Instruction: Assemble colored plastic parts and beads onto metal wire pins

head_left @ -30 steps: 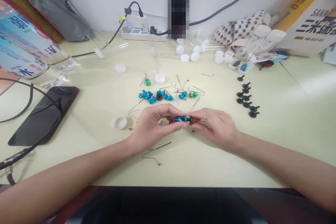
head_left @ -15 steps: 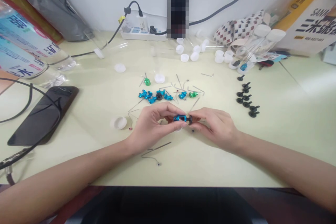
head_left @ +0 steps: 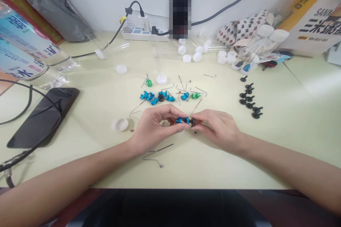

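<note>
Tabletop: two green parts, nine black screws. Left hand pinches one blue part, right hand one black knob.

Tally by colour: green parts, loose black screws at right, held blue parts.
Green parts: 2
Black screws at right: 9
Held blue part: 1
Total: 12
</note>
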The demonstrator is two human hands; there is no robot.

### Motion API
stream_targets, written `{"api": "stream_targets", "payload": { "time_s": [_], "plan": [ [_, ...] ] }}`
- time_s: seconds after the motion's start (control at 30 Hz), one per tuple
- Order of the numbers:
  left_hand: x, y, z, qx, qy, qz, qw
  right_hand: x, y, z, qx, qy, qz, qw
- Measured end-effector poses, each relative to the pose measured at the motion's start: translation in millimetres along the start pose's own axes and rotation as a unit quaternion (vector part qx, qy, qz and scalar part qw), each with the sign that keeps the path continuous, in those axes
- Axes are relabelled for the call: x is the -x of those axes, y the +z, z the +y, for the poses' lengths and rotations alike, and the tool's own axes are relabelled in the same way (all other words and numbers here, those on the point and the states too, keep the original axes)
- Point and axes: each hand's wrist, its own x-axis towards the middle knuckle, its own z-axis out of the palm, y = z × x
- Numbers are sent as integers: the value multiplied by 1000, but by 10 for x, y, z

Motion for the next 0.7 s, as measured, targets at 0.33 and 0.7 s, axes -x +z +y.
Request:
{"api": "stream_targets", "payload": {
  "time_s": [0.33, 0.7],
  "plan": [
    [2, 8, 12, 1, 0, 4, 1000, 0, 4, -5, 1, 2, 8, 1000],
    [10, 2, -5, -8, 6, 6, 1000, 0, -4, 1, -6, -6, -2, 1000]
  ]
}}
